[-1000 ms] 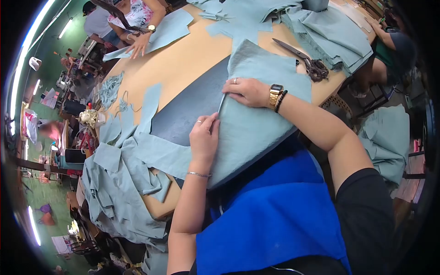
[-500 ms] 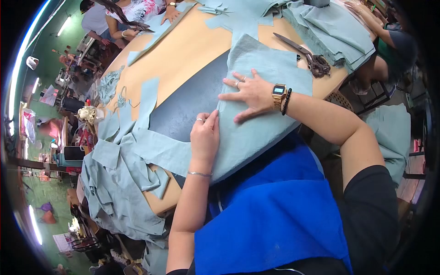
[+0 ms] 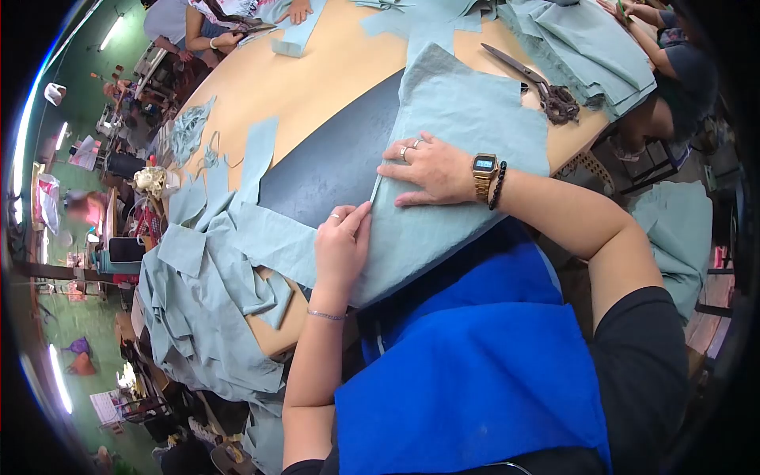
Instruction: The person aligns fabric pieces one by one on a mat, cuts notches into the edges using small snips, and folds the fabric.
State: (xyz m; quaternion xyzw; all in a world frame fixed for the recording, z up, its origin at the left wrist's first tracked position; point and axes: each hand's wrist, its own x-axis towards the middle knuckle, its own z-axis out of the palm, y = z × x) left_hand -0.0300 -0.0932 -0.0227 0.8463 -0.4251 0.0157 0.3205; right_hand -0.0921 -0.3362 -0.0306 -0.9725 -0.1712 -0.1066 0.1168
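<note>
A pale blue-green fabric piece (image 3: 467,99) lies on the table over a dark flat board (image 3: 336,158). My left hand (image 3: 343,244) is closed at the fabric's left edge, its thumb and index finger pinching it. My right hand (image 3: 431,172) rests palm down on the same fabric beside that edge, fingers stretched out and holding nothing. Fabric strips (image 3: 273,237) lie left of my left hand. Beyond the fabric's far right corner is a pair of large scissors (image 3: 538,83) with wrapped handles.
Heaped fabric offcuts (image 3: 198,317) hang over the table's near left edge. Stacked fabric (image 3: 582,55) covers the far right of the wooden table (image 3: 317,79). A co-worker's hand (image 3: 297,11) presses cloth at the far side; another person sits at the right. More fabric (image 3: 673,237) hangs at right.
My left hand has shifted slightly left and the fingers of my right hand have drawn closer together. Across the table, the co-worker's cloth and scissors have moved.
</note>
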